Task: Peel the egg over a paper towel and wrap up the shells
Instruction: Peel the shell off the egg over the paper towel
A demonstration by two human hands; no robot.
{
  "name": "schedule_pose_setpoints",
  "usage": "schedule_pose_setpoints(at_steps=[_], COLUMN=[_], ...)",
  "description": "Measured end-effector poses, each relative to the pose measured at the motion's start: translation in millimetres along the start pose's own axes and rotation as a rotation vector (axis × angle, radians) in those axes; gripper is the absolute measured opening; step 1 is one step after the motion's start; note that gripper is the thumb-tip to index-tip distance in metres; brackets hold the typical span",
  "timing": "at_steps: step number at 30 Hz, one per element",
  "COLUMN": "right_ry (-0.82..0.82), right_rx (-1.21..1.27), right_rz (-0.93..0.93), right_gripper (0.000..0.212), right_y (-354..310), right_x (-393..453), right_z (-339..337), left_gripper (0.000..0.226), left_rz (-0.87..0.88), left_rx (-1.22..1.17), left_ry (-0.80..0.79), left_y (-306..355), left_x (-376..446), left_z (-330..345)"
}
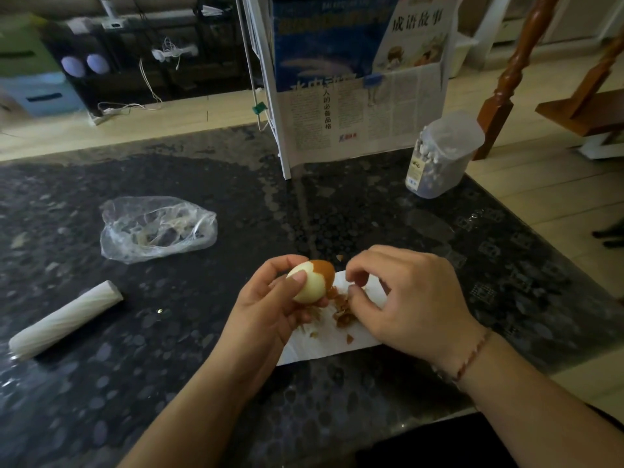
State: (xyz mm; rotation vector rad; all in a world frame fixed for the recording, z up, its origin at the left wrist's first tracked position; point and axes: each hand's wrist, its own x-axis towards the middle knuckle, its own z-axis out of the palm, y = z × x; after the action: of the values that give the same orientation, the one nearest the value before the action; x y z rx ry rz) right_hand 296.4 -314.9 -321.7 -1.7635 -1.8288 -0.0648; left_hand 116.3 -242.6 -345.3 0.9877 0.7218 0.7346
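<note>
A dark speckled stone desk (pixel 202 383) is seen, glossy, and it fills most of the view. Near its front edge a white paper towel (pixel 341 342) is laid flat, with brown shell pieces (pixel 344 315) scattered on it. Above the towel the egg (pixel 312 282) is held in the left hand (pixel 266 309); the fingers are curled round it and the thumb is pressed on its white peeled part, while brown shell is left on the far end. Just beside the egg, to the right, the right hand (pixel 405 298) is kept over the towel with fingers bent; whether a shell piece is pinched cannot be told. A red string bracelet (pixel 472 356) is worn on the right wrist. Further left a white roll (pixel 64 320) is laid on the desk, and behind it a crumpled clear plastic bag (pixel 157 228). At the far edge a white rack with newspapers (pixel 358 106) and a clear jar of cotton swabs (pixel 442 153) are placed. Beyond, a pale wooden floor (pixel 169 119) and a brown turned post (pixel 513 72) are seen.
</note>
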Motion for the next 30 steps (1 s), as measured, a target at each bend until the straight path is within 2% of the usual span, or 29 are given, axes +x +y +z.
schedule_pose_setpoints(at_steps=[2, 5, 9, 14, 18, 23, 30], right_ry=[0.033, 0.106, 0.151, 0.058, 0.029, 0.066, 0.083], right_rx=[0.054, 0.143, 0.047, -0.105, -0.131, -0.027, 0.154], right_rz=[-0.019, -0.061, -0.136, -0.182, -0.135, -0.002, 0.118], right_gripper=[0.011, 0.010, 0.011, 0.020, 0.020, 0.013, 0.011], right_y=[0, -2, -3, -5, -8, -14, -13], right_x=[1, 0, -2, -1, -2, -4, -2], right_z=[0, 4, 9, 8, 9, 14, 14], left_gripper=[0.040, 0.045, 0.048, 0.045, 0.041, 0.037, 0.044], left_rz=[0.002, 0.056, 0.201, 0.293, 0.381, 0.398, 0.332], left_rx=[0.089, 0.265, 0.503, 0.699, 0.817, 0.836, 0.767], left_ry=[-0.032, -0.049, 0.022, 0.124, 0.165, 0.178, 0.124], left_y=[3, 7, 2, -4, -5, -4, -4], left_x=[-2, -4, -4, -3, -6, -6, -3], left_z=[-1, 0, 4, 1, 4, 6, 3])
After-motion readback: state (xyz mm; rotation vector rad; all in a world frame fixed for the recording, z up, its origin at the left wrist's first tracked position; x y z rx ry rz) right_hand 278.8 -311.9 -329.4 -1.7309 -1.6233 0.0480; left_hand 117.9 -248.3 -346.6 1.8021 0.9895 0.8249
